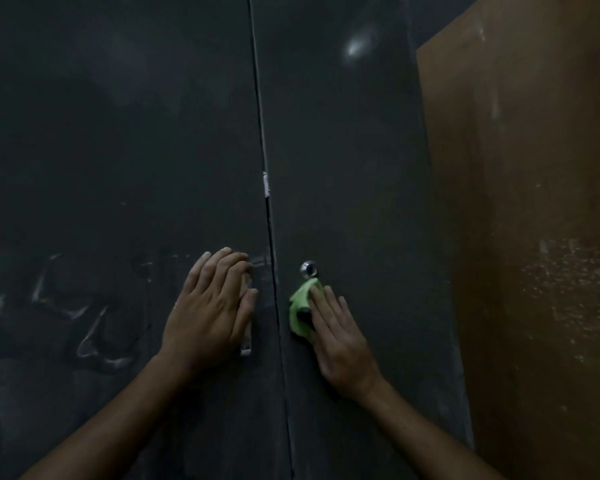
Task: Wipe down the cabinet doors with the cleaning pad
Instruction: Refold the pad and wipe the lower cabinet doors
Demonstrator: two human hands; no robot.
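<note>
Right hand (340, 342) presses a crumpled green cleaning pad (299, 301) (dark patch midway).

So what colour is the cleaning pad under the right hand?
Light green; the soft cleaning pad shows best in the head view.

- Left door (101, 168): dark grey-green, with pale chalky streaks low down.
- Right door (343, 150): same dark grey-green, one whitish glare patch up high.
- Pad (300, 306): bright lime green.
- Knob (308, 268): shiny silver.
- Wall (534, 202): ochre brown, flecked with pale specks.
- Object (246, 344) under the left hand (210, 306): whitish, perhaps cream; too dim to tell.
</note>
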